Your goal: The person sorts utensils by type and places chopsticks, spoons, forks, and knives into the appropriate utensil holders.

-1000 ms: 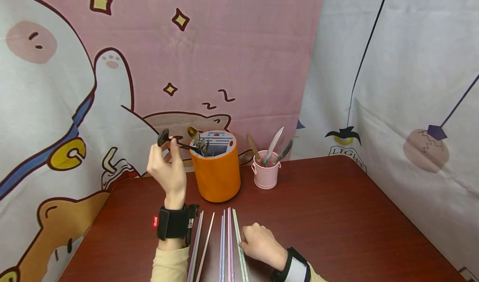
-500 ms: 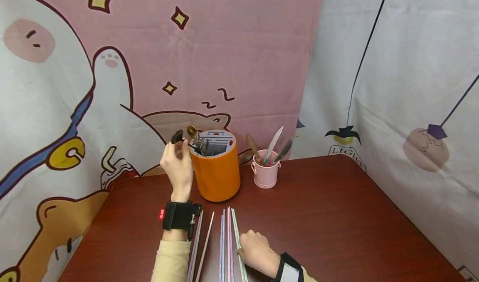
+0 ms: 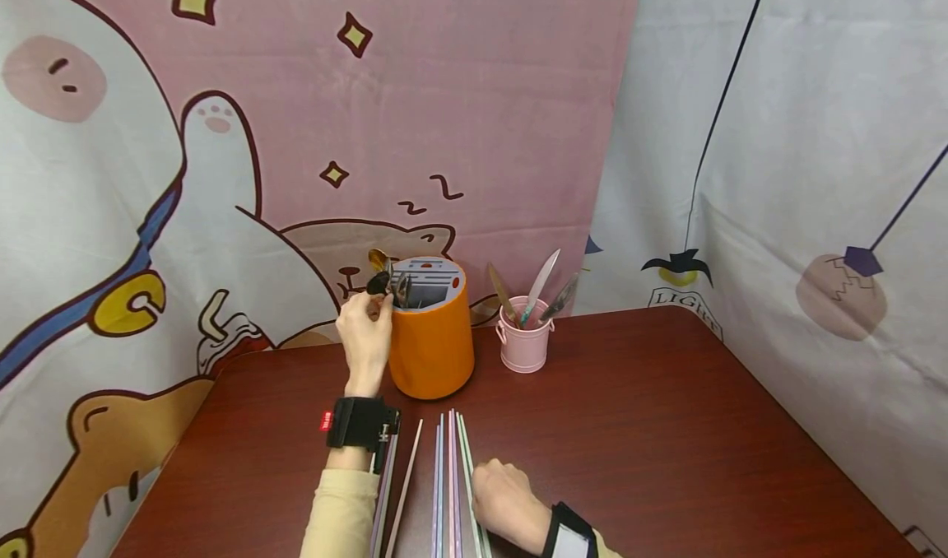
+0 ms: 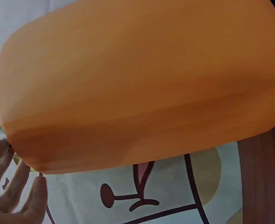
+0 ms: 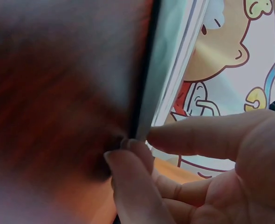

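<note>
At the left rim of the orange cutlery holder (image 3: 432, 352), my left hand (image 3: 366, 336) pinches a dark spoon (image 3: 378, 283) with its bowl up. The spoon's handle is hidden behind the hand and rim. The left wrist view is filled mostly by the holder's side, with my left fingers (image 4: 16, 191) at its top edge. My right hand (image 3: 507, 496) rests low on the table with curled fingers, holding a pair of pale green chopsticks (image 3: 464, 451). In the right wrist view, its thumb and fingers close about the green chopsticks (image 5: 165, 60).
Several spoons and forks (image 3: 402, 289) stand in the holder, including a gold spoon (image 3: 378, 259). Right of it, a pink bucket (image 3: 525, 348) holds several knives (image 3: 541, 283). More chopsticks (image 3: 453, 476) lie in pairs on the brown table (image 3: 666, 426), beside a single beige one (image 3: 404, 488).
My left hand has moved right and slightly down, bringing the dark spoon from left of the holder to its rim. My right hand has shifted slightly left along the green chopsticks.
</note>
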`<state>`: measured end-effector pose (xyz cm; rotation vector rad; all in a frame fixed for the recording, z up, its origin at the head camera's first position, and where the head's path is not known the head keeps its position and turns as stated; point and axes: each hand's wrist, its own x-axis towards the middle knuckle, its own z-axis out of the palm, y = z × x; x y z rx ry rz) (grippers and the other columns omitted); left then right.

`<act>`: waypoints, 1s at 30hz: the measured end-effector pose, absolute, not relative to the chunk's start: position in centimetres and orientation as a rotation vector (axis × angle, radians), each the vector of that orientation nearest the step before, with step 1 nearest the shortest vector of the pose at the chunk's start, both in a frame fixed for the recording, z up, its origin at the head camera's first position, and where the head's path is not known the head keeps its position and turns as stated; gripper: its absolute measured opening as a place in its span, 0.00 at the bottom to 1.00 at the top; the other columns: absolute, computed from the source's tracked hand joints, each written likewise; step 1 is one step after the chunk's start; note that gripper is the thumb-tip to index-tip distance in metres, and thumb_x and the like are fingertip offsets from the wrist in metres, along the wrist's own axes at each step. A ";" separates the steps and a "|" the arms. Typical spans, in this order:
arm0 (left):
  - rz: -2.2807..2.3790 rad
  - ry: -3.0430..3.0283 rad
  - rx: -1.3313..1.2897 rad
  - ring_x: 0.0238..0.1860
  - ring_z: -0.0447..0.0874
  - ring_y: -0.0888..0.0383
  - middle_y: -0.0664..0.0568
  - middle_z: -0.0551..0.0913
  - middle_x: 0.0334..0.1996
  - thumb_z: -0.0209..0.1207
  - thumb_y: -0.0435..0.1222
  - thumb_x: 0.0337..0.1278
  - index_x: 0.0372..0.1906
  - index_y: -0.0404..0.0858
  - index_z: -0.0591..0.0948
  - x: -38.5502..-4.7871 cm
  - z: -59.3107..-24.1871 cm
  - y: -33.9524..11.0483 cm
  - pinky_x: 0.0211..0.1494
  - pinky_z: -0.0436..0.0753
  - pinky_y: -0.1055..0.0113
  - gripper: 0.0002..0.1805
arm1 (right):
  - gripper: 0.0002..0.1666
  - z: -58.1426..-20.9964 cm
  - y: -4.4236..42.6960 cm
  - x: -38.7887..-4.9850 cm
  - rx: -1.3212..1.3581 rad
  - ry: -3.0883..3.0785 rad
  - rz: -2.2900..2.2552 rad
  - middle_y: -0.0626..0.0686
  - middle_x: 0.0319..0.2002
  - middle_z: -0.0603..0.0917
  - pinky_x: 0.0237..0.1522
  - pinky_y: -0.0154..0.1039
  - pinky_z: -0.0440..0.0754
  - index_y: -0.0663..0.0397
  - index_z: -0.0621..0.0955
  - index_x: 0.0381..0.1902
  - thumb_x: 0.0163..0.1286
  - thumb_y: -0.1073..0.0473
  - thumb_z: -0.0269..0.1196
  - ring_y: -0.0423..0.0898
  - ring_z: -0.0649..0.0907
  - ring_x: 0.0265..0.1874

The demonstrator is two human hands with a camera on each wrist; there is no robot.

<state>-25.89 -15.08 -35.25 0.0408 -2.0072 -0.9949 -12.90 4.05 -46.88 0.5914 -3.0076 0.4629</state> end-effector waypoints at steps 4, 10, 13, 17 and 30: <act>-1.022 -2.039 0.034 0.37 0.82 0.41 0.39 0.85 0.34 0.63 0.36 0.57 0.37 0.32 0.85 -25.9 -35.5 -15.3 0.38 0.76 0.54 0.10 | 0.14 -46.9 4.0 -12.8 0.591 -2.997 0.442 0.50 0.13 0.77 0.11 0.40 0.66 0.50 0.71 0.09 0.47 0.64 0.64 0.44 0.76 0.12; -1.057 -2.071 0.025 0.37 0.86 0.44 0.40 0.87 0.38 0.61 0.35 0.58 0.39 0.33 0.86 -25.8 -35.7 -15.8 0.36 0.83 0.54 0.09 | 0.18 -46.9 3.9 -12.8 0.585 -3.005 0.423 0.49 0.12 0.76 0.10 0.40 0.66 0.49 0.68 0.06 0.45 0.64 0.65 0.43 0.76 0.12; -1.045 -2.078 -0.008 0.39 0.86 0.44 0.40 0.87 0.42 0.60 0.34 0.59 0.38 0.32 0.86 -25.7 -35.9 -16.1 0.39 0.84 0.53 0.09 | 0.18 -46.9 4.0 -12.9 0.568 -3.020 0.444 0.49 0.11 0.76 0.11 0.40 0.67 0.49 0.69 0.06 0.45 0.64 0.65 0.43 0.76 0.12; -1.000 -2.076 -0.062 0.37 0.86 0.43 0.39 0.86 0.43 0.60 0.35 0.59 0.35 0.30 0.86 -25.8 -36.1 -16.4 0.38 0.84 0.52 0.10 | 0.17 -46.9 4.1 -13.1 0.553 -3.036 0.480 0.50 0.12 0.76 0.11 0.40 0.68 0.50 0.70 0.06 0.45 0.65 0.64 0.41 0.74 0.12; -0.968 -2.085 -0.050 0.35 0.86 0.42 0.39 0.87 0.42 0.59 0.37 0.61 0.35 0.31 0.86 -26.2 -36.9 -16.6 0.34 0.82 0.53 0.12 | 0.20 -46.4 4.9 -13.6 0.582 -3.054 0.711 0.43 0.10 0.64 0.13 0.34 0.64 0.49 0.66 0.05 0.47 0.64 0.64 0.38 0.65 0.12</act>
